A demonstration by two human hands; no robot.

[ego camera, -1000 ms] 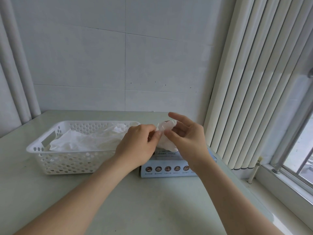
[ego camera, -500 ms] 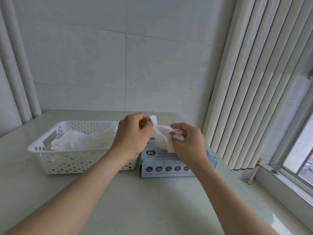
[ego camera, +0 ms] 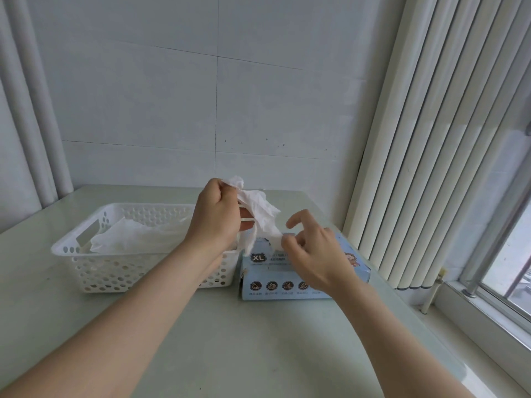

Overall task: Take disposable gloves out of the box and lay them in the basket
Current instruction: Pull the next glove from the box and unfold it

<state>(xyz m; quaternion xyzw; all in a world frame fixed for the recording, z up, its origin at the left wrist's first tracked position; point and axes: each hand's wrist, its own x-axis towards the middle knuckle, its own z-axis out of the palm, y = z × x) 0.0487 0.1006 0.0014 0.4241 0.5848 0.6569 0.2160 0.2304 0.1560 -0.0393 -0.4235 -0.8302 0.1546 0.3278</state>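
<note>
Pale table point(ego camera: 258, 354) runs to the wall, with blinds and a window on your right. White perforated basket point(ego camera: 71, 254) sits on the left half. It already holds a layer of laid gloves point(ego camera: 135, 239), spread fairly flat. Blue box point(ego camera: 287, 288), marked XL, lies just beside the basket's right end; whether they touch cannot be told. Your left hand point(ego camera: 214, 216) is raised above the gap between basket and box, fingers curled tight round the upper end of one white glove point(ego camera: 258, 208). Your right hand point(ego camera: 313, 254) is low over the box top, forefinger lifted, thumb and the other fingertips apparently pinching the glove's lower end at the opening. The opening itself is hidden behind that hand. The glove hangs crumpled between the two hands, most of it out of the box.

Judgement: the step in hand is extraction, nearly complete, and the lay-down is not yet begun. The next move calls for freeing the tail without dragging a second glove out, so hold the box or the following glove down with your right hand. Then carry the glove left over the rim and spread it on the pile.
</note>
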